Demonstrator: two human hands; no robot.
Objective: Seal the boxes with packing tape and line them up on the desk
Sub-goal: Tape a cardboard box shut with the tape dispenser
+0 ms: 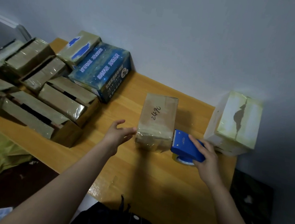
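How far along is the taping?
Done: the white box on the right looks taped. In hand: right hand holds the tape dispenser against the box marked 2490, left hand open beside it. To do: front boxes on the left show gaping flaps.

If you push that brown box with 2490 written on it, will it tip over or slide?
Probably slide: the 2490 box lies flat on the smooth wooden desk. Its glossy tape looks slippery to grip. Square edges suggest it stays stiff.
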